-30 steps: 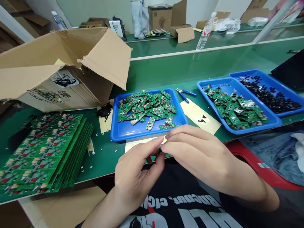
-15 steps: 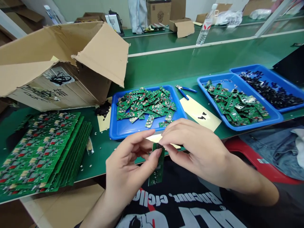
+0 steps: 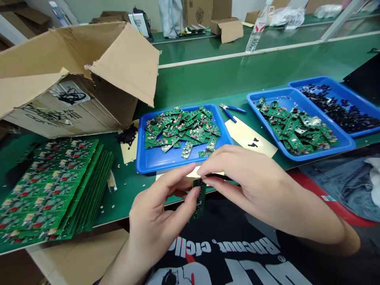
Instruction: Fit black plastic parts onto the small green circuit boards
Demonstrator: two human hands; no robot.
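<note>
My left hand [image 3: 163,206] is closed on a small green circuit board [image 3: 201,200], its thumb pressed against the board's face. The board stands nearly upright, its edge partly turned to me. At its top end, the thumb and fingertips of my right hand [image 3: 249,178] pinch together on a thin black strip [image 3: 219,175]. My fingers hide most of that strip, and its kind does not show. Just beyond my hands is a blue tray [image 3: 151,168] with many loose circuit boards [image 3: 187,130].
Stacked green board panels [image 3: 44,190] and a cardboard box [image 3: 118,75] occupy the left. Blue-handled cutters [image 3: 233,113] lie by a yellow sheet [image 3: 264,148] with black bits. Rightward are a blue tray of boards [image 3: 326,152] and another with black parts [image 3: 368,134].
The board has turned more edge-on in my left hand. My right fingers have shifted slightly, and the black strip now shows between them. The whole view has moved a little.
</note>
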